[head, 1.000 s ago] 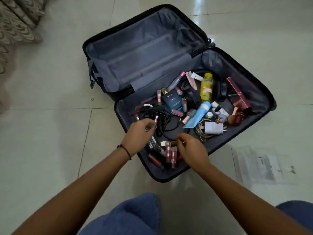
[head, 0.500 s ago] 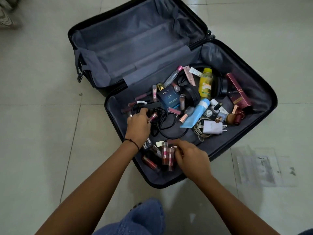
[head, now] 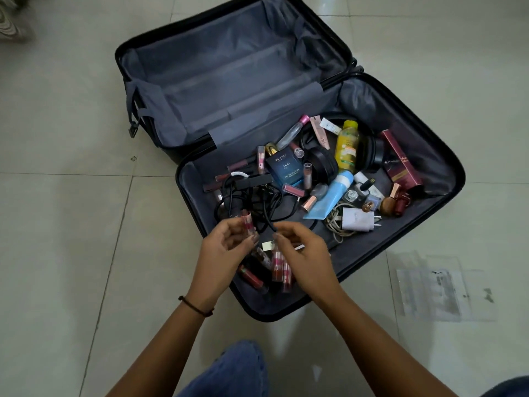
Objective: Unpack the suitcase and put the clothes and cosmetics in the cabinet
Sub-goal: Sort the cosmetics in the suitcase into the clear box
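Dozens of small cosmetics lie loose in the nearer half of the open suitcase (head: 286, 314). One of them, a pink tube (head: 248, 224), is pinched upright between the thumb and fingertips of the left hand (head: 226, 247), lifted just clear of the clutter, probably to be gathered with others for the cabinet. The right hand (head: 306, 256) sits just beside it, fingers curled toward a loop of black cable (head: 257, 202) that rises in front of them; whether it grasps the cable, or anything at all, I cannot tell. Directly beneath both hands a cluster of red tubes (head: 279, 269) lies side by side near the case's wall, perhaps a sorted pile. Beyond the hands sit a blue perfume box (head: 284, 167), a yellow bottle (head: 347, 146) and a blue squeeze tube (head: 332, 196). To the right of the right hand lie a white charger (head: 357, 220) and, farther out, a maroon box (head: 399, 161). The lid half shows only grey lining, and no clothes are visible. Everything rests on a pale tiled floor (head: 71, 224). A clear plastic sleeve (head: 432, 293) lies well right of the right hand, and a denim knee (head: 237, 368) shows between the forearms. No cabinet is in view.
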